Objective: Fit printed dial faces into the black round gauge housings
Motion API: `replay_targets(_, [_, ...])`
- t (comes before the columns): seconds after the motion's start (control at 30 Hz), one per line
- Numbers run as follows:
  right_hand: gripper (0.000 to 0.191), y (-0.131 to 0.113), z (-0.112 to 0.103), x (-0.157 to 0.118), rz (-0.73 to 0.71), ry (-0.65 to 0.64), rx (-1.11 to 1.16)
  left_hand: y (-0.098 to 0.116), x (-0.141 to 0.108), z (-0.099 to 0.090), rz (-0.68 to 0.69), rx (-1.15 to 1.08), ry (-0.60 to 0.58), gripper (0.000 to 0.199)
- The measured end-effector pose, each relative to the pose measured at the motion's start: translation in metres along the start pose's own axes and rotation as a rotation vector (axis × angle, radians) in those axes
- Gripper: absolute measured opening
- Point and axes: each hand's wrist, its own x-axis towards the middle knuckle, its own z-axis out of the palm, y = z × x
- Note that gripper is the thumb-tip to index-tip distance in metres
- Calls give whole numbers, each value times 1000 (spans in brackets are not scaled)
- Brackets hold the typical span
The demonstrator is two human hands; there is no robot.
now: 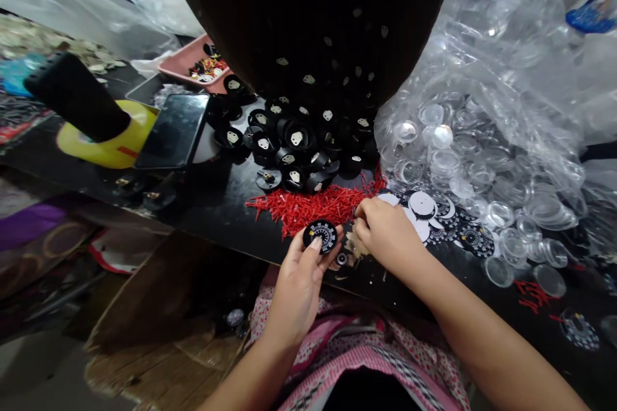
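Observation:
My left hand (297, 273) is closed around a round black gauge (319, 229) with a printed dial, face up. Its thumb presses on the dial's lower part. Just to the right, my right hand (385, 228) has its fingers curled together low over the table; what is in the fingertips, if anything, is hidden. A heap of thin red pointers (308, 205) lies beyond both hands. Beside the right hand are white discs (423, 203) and printed dial discs (476, 239). A small round black-and-white part (342, 259) lies between the hands, near the table edge.
Black round housings (296, 136) spill from a large dark container (308, 6) behind the pointers. Clear covers (446, 160) spill from a plastic bag (506, 58) at right. A phone (173, 131) leans by a yellow tape roll (103, 138) at left, near a pink tray (183, 64).

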Motion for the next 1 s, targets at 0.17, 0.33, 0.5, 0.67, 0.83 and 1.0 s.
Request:
replay_targets(0.17, [15,-3,2,4,30,15,-17,1,3,0,-6,25,-6,16])
replay_targets(0.33, [14,-5,2,7,51,15,-40,2,2,-2,-18,-15,-7,14])
replay_targets(0.5, [12,-2,2,5,41,17,-18,2,1,-2,-27,-37,-18,14])
replay_targets(0.67, [12,-3,3,7,51,33,-2,3,0,-2,-35,-46,-11,16])
replay_targets(0.83, [9,-1,-4,-6,3,5,116,3,-4,2,-29,-55,-39,22])
replay_targets(1.0, [4,0,0,-27,-135,127,320,4,-4,10,-25,-64,-26,21])
